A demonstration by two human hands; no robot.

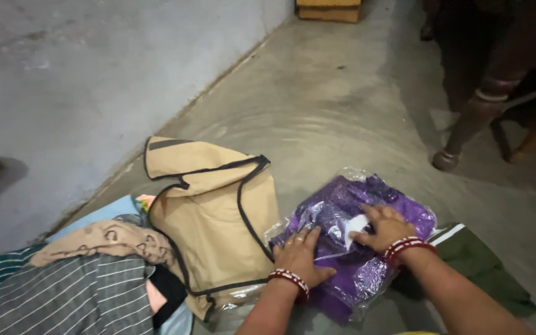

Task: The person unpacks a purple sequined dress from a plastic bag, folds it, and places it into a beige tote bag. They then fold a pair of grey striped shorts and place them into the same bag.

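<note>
Both of my forearms come up from the bottom edge, each wrist ringed with red-and-white bangles. My left hand (301,254) lies flat, palm down, fingers spread and slightly bent, pressing on the near left part of a clear crinkled plastic packet holding folded purple cloth (342,205). It grips nothing; it only rests on the wrap. My right hand (384,228) also lies open and palm down on the same packet, a little farther up and to the right, its fingertips touching a small white label (355,226) that sits near the middle of the packet's top face. That label looks like a pale rectangle under or on the plastic; I cannot make out more of it.

The packet lies on the grey concrete floor (336,105), directly beneath both hands, tilted as a rough diamond with one corner pointing away from me. Just beside it on the left, touching or nearly touching its edge, lies a tan fabric storage bag with black piping (218,211), flattened, its flap folded toward the wall. Farther left is a heap of clothes: a dark grey garment with thin white stripes (75,298) and a beige patterned cloth (107,239) on top of it. At the right of the packet, partly under my right forearm, lies a dark green folded garment with a white stripe (479,260). A turned dark wooden furniture leg (466,133) stands well apart at the upper right.
</note>
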